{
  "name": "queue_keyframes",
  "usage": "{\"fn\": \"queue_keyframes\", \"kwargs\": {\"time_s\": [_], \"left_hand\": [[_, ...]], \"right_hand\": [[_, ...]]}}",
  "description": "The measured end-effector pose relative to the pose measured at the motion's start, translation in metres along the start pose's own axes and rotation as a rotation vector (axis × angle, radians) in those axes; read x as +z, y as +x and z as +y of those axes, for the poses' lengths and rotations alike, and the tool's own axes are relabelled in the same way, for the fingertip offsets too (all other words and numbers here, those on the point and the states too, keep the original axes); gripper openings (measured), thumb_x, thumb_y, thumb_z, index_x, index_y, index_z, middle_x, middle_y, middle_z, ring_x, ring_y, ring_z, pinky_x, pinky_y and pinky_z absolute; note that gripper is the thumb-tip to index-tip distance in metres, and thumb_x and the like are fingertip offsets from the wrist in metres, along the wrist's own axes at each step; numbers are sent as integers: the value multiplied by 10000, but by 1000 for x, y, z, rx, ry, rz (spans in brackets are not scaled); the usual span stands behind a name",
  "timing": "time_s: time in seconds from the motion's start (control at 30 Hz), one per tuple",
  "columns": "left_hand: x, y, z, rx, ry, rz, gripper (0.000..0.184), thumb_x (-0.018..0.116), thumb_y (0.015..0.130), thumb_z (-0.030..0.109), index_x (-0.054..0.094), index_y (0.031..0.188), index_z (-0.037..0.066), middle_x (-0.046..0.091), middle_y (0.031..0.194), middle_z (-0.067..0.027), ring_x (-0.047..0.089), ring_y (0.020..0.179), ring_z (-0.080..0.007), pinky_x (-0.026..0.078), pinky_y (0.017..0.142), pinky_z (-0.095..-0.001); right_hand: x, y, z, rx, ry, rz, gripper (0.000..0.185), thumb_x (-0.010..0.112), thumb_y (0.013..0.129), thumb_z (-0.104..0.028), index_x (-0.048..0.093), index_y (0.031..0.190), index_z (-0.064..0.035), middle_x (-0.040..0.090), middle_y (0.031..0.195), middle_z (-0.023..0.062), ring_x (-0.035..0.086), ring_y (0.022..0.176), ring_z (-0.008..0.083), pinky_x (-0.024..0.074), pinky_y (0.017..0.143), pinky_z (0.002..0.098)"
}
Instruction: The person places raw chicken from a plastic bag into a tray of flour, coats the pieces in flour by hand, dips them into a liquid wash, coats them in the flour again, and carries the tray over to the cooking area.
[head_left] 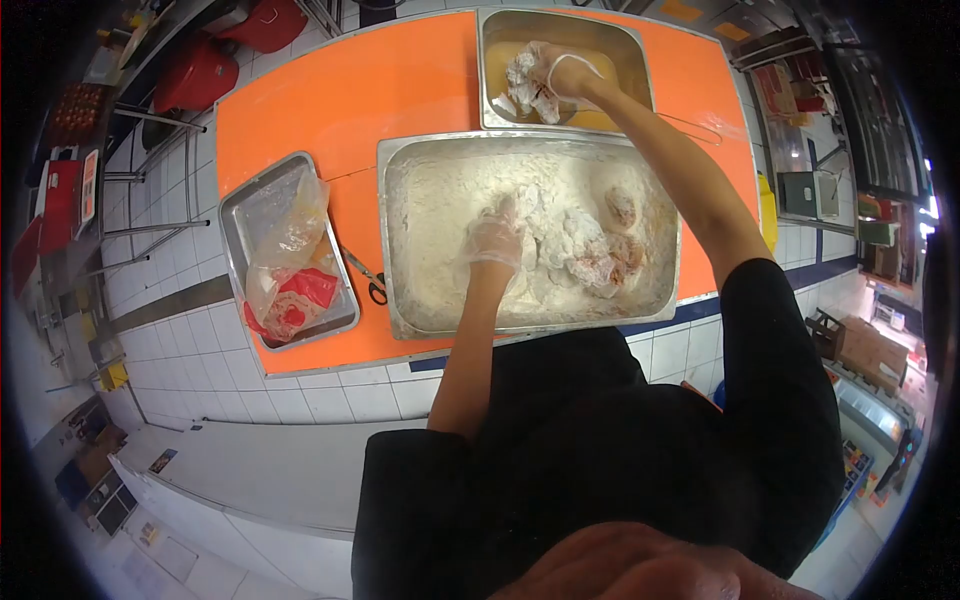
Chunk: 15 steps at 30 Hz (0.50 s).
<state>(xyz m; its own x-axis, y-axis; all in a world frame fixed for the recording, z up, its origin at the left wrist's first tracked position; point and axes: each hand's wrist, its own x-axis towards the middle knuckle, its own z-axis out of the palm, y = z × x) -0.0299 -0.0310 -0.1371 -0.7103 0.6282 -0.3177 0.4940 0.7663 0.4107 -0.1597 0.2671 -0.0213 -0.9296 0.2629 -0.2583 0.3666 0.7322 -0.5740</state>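
My right hand, in a clear glove, is over a deep steel pan of yellowish liquid. Its fingers are around flour-coated chicken pieces, low in the pan; whether they touch the liquid is unclear. My left hand, also gloved, rests in a wide steel tray of flour. White dust covers its fingertips, which blend into the flour beside a coated lump, so their grip is hidden. More chicken pieces, partly coated with reddish patches, lie right of that hand.
Left of the flour tray, black-handled scissors lie on the orange table. A smaller steel tray holds a clear plastic bag and a red-and-clear bag. A thin wire handle extends past the liquid pan.
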Motion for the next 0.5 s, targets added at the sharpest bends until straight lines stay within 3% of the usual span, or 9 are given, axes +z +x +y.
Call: {"fn": "queue_keyframes", "kwargs": {"time_s": [0.1,0.13,0.23,0.3,0.33,0.43,0.5], "left_hand": [[-22,-8,1,-57,0,-118,679,567,1000,343,329,1595,121,659,1269,-260,643,1171,-427,501,990,-511],[-27,-14,2,-91,-14,-179,689,555,1009,354,306,1606,117,661,1258,-280,636,1177,-446,490,1002,-519],[-16,-24,3,-104,4,-103,671,511,1024,362,314,1591,63,679,1235,-276,649,1157,-443,486,1006,-525],[-35,-29,13,-96,29,-245,664,476,1034,355,309,1579,15,669,1261,-279,651,1153,-443,488,1001,-526],[-43,-31,16,-89,45,-315,662,459,1039,352,306,1573,-9,664,1273,-281,652,1152,-444,488,999,-526],[-32,-43,4,-32,7,-225,734,521,999,377,267,1608,55,628,1347,-214,606,1248,-383,454,1070,-494],[-45,-49,5,4,23,-258,817,532,982,462,263,1592,-11,564,1415,-283,577,1284,-422,445,1076,-494]], "right_hand": [[29,24,18,29,-212,-50,395,630,934,-197,625,1297,-45,693,1202,241,673,1092,387,505,970,431],[36,26,21,32,-209,-63,406,632,934,-207,622,1308,-50,684,1225,245,663,1119,394,501,979,441],[44,25,14,57,-145,-105,425,633,940,-225,613,1334,-67,664,1281,251,641,1179,411,489,1002,469],[42,19,8,108,-33,-148,419,625,948,-221,607,1342,-78,658,1298,245,632,1188,420,482,1009,485],[41,20,11,32,-74,-79,400,604,953,-205,607,1332,-78,668,1276,241,642,1173,422,491,992,488],[26,18,20,-111,-133,71,367,552,970,-181,604,1319,-80,690,1236,229,660,1147,428,511,957,494],[1,-2,8,-82,-70,83,369,534,986,-196,600,1331,-85,691,1241,222,658,1154,430,514,956,494]]}}
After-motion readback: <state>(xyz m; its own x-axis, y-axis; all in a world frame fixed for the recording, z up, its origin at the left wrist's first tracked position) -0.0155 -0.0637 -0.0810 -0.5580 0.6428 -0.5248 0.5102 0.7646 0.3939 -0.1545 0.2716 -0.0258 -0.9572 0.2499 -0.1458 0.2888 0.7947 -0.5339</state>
